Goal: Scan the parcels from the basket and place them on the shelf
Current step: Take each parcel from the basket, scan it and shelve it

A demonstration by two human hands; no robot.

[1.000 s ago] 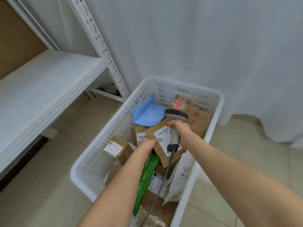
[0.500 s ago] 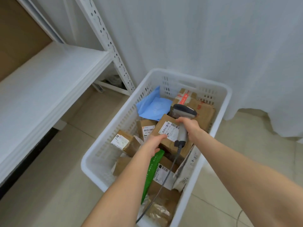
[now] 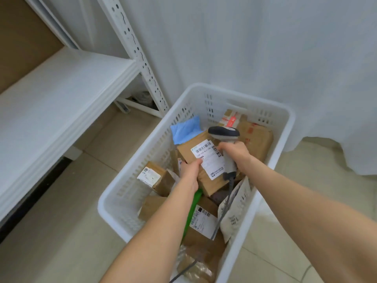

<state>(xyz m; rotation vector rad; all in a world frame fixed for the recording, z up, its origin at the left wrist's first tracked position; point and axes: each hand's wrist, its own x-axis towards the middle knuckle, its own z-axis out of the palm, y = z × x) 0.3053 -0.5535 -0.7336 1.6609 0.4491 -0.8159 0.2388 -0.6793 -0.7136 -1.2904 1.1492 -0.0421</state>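
A white plastic basket [image 3: 283, 127] on the floor holds several parcels. My left hand [image 3: 190, 172] grips a brown cardboard box [image 3: 188, 151] with a white barcode label, thumb on its top face near the label. My right hand [image 3: 236, 155] holds a grey handheld scanner [image 3: 223, 132] by its handle, its dark head above the box's far edge, its cable trailing toward me. The white shelf [image 3: 61, 99] is at the left.
Other parcels in the basket: a blue bag [image 3: 186, 127], a large brown box [image 3: 255, 139] at the back, a small labelled box [image 3: 153, 176], a green bag [image 3: 192, 209], a grey mailer [image 3: 234, 213]. A perforated shelf post [image 3: 134, 52] stands beside the basket. White curtain behind.
The view has drawn closer to the basket. My left hand has gone from reaching toward the labelled box to gripping it; the box has tilted up. The scanner stays over it.
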